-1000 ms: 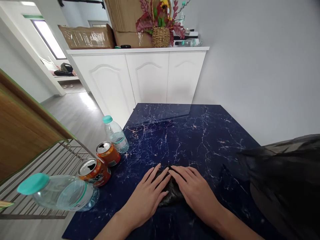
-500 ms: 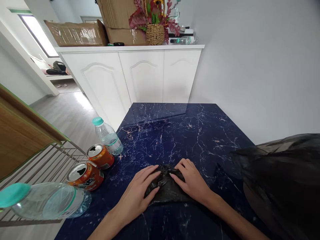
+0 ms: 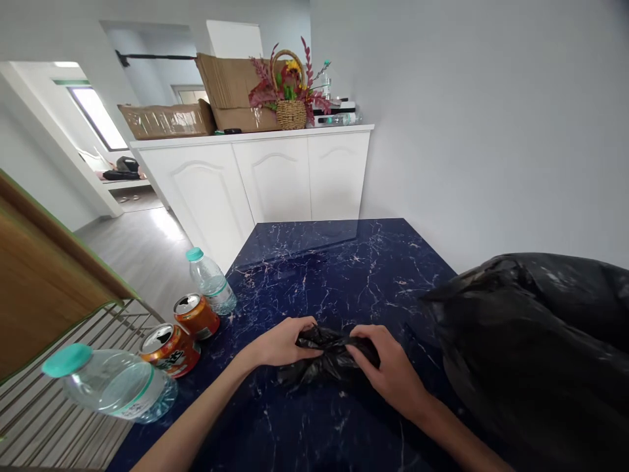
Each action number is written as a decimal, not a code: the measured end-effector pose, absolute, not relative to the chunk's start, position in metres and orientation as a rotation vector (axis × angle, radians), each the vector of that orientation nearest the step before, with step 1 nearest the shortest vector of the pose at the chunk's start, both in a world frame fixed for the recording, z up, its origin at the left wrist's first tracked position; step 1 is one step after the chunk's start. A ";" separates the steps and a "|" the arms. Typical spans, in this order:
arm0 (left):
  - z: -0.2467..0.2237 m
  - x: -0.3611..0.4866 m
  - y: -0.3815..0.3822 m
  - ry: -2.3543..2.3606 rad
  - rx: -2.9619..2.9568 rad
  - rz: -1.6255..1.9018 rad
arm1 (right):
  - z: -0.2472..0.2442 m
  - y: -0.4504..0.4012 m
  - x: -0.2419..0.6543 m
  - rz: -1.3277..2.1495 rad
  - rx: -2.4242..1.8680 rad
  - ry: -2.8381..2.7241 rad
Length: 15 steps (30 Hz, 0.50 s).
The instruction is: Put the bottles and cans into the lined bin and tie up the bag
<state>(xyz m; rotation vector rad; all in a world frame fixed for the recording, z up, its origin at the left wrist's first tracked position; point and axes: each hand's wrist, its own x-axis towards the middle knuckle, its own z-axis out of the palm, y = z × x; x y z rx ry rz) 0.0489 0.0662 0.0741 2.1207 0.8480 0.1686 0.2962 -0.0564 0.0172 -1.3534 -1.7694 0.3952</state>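
A crumpled black plastic bag (image 3: 327, 357) is bunched between my two hands over the dark blue marbled table (image 3: 314, 282). My left hand (image 3: 285, 341) grips its left side, thumb below and fingers curled over it. My right hand (image 3: 386, 360) pinches the bag's right side, with the thumb towards the middle. To the left stand two orange cans, one nearer (image 3: 171, 351) and one farther (image 3: 197, 316), both with opened tops. Two clear bottles with teal caps, one nearer (image 3: 120, 383) and one farther (image 3: 212, 282), stand beside them.
A large black bag (image 3: 531, 341) bulges at the right. At the left are a metal rack (image 3: 44, 419) and a wooden panel (image 3: 44, 282). Beyond the table, a white cabinet (image 3: 280, 177) holds cardboard boxes (image 3: 167, 121) and a flower basket (image 3: 291, 115).
Both hands have closed on the black plastic, which was flatter under spread fingers and is now gathered and slightly raised. The view has tilted up.
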 end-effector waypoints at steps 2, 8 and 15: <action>0.076 0.057 0.072 0.896 2.070 0.235 | 0.014 -0.077 0.308 0.348 -1.400 -1.610; 0.078 0.106 0.105 0.963 1.876 0.408 | -0.012 -0.132 0.336 0.617 -1.408 -1.677; 0.078 0.195 0.141 0.919 1.709 0.508 | -0.023 -0.132 0.340 0.837 -1.376 -1.691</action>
